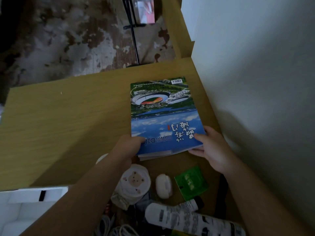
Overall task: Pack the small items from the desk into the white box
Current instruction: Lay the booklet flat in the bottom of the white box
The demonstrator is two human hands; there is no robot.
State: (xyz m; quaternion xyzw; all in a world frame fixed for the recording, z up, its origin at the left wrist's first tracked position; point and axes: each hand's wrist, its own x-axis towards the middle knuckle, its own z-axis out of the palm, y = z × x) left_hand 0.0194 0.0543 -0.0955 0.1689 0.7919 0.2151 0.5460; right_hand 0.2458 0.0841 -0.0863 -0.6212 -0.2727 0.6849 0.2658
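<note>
The head view looks down on a wooden desk that stands against a white wall on the right. Both hands hold a magazine with a blue sky and a stadium on its cover; it lies on the desk near the wall. The left hand grasps its near left corner, thumb on the cover, and the right hand grasps its near right corner in the same way. Nearer to the person small things lie close together: a round white pouch with a bear, a small white case, a green packet, and a white tube with a black cap. The white box is at the near left, below the desk edge.
</note>
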